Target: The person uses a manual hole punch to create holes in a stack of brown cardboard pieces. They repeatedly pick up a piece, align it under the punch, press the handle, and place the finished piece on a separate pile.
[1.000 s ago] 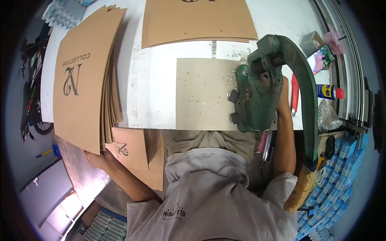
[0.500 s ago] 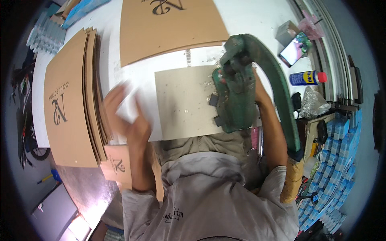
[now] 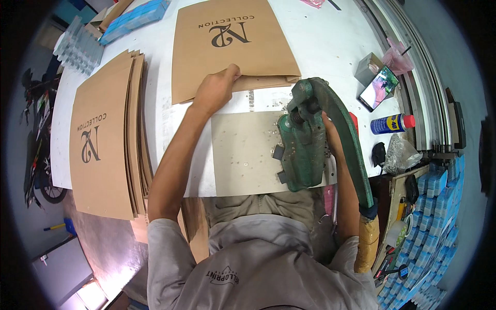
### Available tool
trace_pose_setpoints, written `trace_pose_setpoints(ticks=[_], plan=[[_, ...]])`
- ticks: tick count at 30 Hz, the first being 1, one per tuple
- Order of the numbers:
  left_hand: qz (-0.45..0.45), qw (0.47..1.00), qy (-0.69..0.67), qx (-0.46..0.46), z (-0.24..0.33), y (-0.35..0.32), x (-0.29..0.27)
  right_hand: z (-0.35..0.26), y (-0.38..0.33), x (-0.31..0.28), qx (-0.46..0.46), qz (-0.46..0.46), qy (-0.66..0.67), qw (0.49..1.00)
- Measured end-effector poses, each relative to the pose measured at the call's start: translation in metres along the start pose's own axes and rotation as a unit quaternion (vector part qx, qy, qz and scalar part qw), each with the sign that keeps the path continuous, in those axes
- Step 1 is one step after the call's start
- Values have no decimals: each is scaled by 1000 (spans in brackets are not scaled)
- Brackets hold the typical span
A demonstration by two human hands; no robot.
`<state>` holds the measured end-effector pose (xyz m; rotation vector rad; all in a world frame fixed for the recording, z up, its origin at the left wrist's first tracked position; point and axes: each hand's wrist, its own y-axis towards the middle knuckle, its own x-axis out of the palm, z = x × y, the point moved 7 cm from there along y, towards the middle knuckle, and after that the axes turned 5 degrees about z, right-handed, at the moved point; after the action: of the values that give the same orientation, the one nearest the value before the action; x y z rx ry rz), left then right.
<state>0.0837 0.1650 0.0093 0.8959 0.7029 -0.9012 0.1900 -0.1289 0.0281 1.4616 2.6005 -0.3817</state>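
My left hand [image 3: 216, 90] is closed on the near edge of a brown paper bag [image 3: 227, 57] with dark lettering, which lies flat at the far middle of the table. Its near edge gapes a little to the right of the fingers, and another brown layer shows beneath. Closer to me stands a worn green hand press [image 3: 306, 150] with a long curved lever, over a grey board [image 3: 240, 144] dotted with small metal rings. Behind the press is my right hand [image 3: 326, 124], its fingers hidden by the green body.
At the left a stack of brown bags [image 3: 101, 139] overhangs the table edge. A phone [image 3: 378, 88] leaning on a small box, a blue spray can [image 3: 387, 124] with red cap, and a foil bag [image 3: 400, 154] sit at the right. Blue boxes [image 3: 426, 222] are piled beyond.
My left hand has gone from blurred in the air beside the left stack to the far bag's near edge and closed on it. My right hand stays behind the press. The whole view has shifted slightly.
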Motion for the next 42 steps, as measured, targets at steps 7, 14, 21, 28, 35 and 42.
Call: trace_pose_setpoints(ticks=[7, 14, 21, 28, 35, 42], plan=[[71, 986, 40, 148, 86, -48, 8, 39, 39, 40, 76, -66, 263, 960], [15, 996, -75, 51, 122, -55, 13, 41, 6, 19, 106, -45, 250, 961], [27, 996, -81, 33, 125, -55, 21, 22, 13, -63, -62, 44, -302, 950], [23, 995, -85, 37, 124, -58, 24, -125, -175, -62, -504, -13, -297, 811], [0, 997, -47, 64, 129, -61, 25, -106, -180, -1, -439, -200, -423, 767], [19, 985, 107, 135, 103, -59, 44, -84, -102, -91, -211, 55, -126, 968]])
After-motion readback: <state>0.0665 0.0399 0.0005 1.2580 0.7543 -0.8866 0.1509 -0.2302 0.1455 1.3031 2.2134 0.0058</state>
